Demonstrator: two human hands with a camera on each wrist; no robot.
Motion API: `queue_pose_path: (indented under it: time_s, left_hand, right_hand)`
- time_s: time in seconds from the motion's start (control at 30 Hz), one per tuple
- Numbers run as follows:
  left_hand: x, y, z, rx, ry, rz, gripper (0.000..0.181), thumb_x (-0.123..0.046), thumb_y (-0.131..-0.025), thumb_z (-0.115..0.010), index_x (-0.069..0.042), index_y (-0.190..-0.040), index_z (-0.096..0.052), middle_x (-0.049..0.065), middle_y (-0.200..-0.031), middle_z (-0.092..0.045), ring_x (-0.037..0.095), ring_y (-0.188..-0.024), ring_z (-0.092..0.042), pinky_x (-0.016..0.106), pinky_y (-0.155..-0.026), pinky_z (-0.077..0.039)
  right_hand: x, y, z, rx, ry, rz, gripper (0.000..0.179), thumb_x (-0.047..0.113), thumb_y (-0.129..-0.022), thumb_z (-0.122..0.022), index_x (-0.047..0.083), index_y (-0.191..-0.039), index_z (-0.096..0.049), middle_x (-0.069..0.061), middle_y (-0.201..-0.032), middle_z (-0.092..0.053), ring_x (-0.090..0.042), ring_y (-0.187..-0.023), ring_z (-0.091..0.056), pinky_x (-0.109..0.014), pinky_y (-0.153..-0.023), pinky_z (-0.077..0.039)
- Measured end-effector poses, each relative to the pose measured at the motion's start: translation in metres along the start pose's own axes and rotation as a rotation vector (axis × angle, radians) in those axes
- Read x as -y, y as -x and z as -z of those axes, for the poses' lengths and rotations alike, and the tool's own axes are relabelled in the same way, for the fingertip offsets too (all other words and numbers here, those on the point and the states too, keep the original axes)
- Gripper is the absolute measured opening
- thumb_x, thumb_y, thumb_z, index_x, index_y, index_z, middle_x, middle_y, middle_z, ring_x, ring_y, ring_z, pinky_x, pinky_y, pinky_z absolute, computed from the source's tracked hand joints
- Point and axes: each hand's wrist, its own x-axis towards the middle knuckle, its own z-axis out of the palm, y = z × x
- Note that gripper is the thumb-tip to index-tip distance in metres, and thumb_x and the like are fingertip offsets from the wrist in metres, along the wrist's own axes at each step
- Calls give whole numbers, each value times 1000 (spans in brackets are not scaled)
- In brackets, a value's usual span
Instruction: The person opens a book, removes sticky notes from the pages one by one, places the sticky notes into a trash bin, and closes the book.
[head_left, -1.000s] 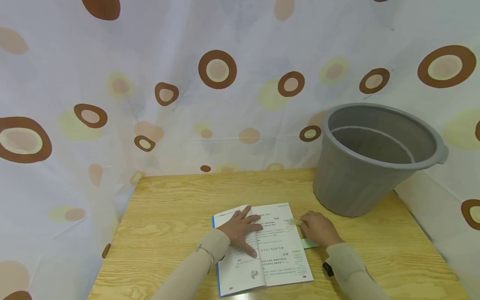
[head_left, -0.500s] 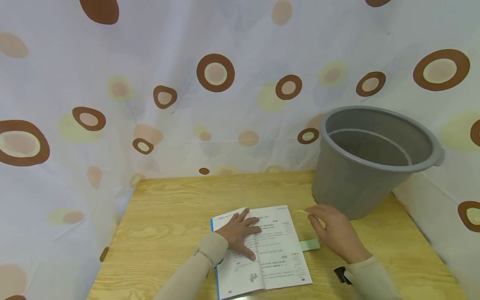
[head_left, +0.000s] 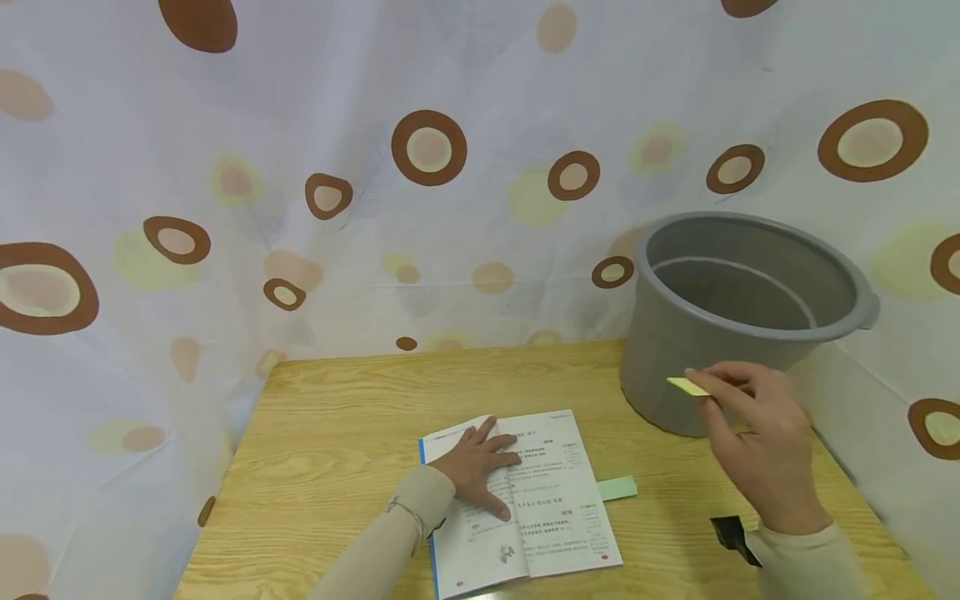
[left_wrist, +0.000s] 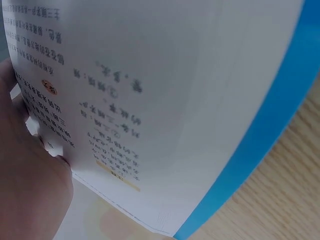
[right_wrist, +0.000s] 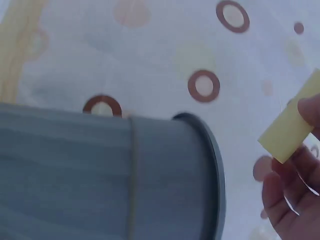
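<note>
Since half a second ago the right hand (head_left: pixel 772 446) has moved up and to the right, taking the yellow strip (head_left: pixel 687 387) from near the page's edge to a place in front of the gray bucket (head_left: pixel 663 358); the left hand (head_left: pixel 474 471) and the book (head_left: pixel 558 533) have kept their places.

From the left, a long pale sleeve (head_left: pixel 382 533) reaches in to the left hand, which lies palm down with fingers spread across the left page and the fold; its grip is relaxed and holds nothing. The book lies opened out on the wood-grain surface (head_left: pixel 337 433), both pages printed, with a blue edge (left_wrist: pixel 250 145) along its left side. A pale green strip (head_left: pixel 617 488) sticks out past the right page, over the surface.

Farther right and back, the bucket stands upright on the surface, its wide mouth facing up. Before it, raised off the surface, the right hand's grip is closed in a pinch on the yellow strip, thumb against one face, the free end pointing left. In the right wrist view a gap shows between the strip and the bucket's rim. A black band (head_left: pixel 733 537) sits at that wrist. Behind everything hangs white cloth (head_left: pixel 300 108) with brown and yellow rings.
</note>
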Motion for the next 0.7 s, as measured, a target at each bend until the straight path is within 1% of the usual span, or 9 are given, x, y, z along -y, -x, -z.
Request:
queue_pose_path:
  time_s: [0.1,0.17,0.23,0.4,0.5,0.57,0.6,0.63,0.7]
  left_hand:
    - [1,1,1,1,-5,-10,89,-69,-72,-74,-34,-149,-45,-9,-165,-25,28,-158,-1,48,-131,-10]
    - [1,2,2,4,-12,-12,89,-70,-73,-73,-34,-149,-44,-9,-165,-24,28,-158,-1,48,-131,-10]
    - [1,2,3,2,-21,-8,89,-70,-73,-73,-35,-149,-44,-9,-165,-24,28,-158,-1,47,-131,-11]
    - [1,3,5,0,-13,9,89,-70,-73,-73,-35,-149,-44,-11,-165,-24,26,-158,0,46,-131,-9]
    - [0,3,6,0,-3,11,89,-69,-73,-73,-35,-149,-44,-11,-166,-23,26,-158,0,46,-131,-9]
    - [-1,3,6,6,0,12,89,-69,-73,-73,-35,-149,-44,-11,-166,-23,26,-158,1,46,-131,-8]
    - [-2,3,6,8,1,11,89,-70,-73,-73,-35,-149,-43,-11,-166,-23,26,-158,1,47,-131,-8]
    - [-2,3,6,9,2,12,89,-70,-72,-73,-35,-149,-43,-11,-166,-23,26,-158,1,47,-131,-8]
    - [-2,4,6,7,-5,18,89,-70,-72,-73,-36,-149,-43,-11,-166,-23,26,-158,1,46,-131,-9]
  right_hand:
    - [-8,-7,8,-132,30,-61,31,20,-95,-56,-2,-94,-78,-27,-87,-64,8,-88,-44,-9,-76,-30]
    - [-15,-12,12,-180,56,-100,27,14,-92,-58,-3,-93,-78,-29,-85,-62,15,-91,-39,-10,-75,-28]
    - [-22,-17,16,-184,90,-134,24,10,-92,-58,-4,-94,-78,-30,-86,-62,14,-92,-37,-13,-77,-27]
    - [-41,-23,19,-126,152,-223,19,3,-90,-62,-1,-101,-77,-29,-95,-67,14,-96,-34,-19,-87,-28]
    - [-48,-23,17,-127,152,-263,17,0,-88,-66,-1,-100,-77,-13,-91,-68,17,-94,-32,-20,-88,-27]
    - [-50,-23,15,-148,151,-269,16,0,-88,-66,-2,-99,-77,-12,-90,-67,16,-92,-32,-25,-91,-30]
    - [-50,-24,15,-163,155,-262,16,1,-89,-65,-3,-99,-77,-14,-89,-67,10,-88,-38,-29,-92,-32]
    - [-50,-26,15,-175,166,-251,17,2,-90,-65,-3,-100,-77,-15,-89,-66,3,-83,-44,-32,-91,-32]
    - [-50,-32,15,-197,187,-225,18,4,-92,-62,-4,-102,-76,-30,-93,-65,-16,-78,-49,-34,-92,-30]
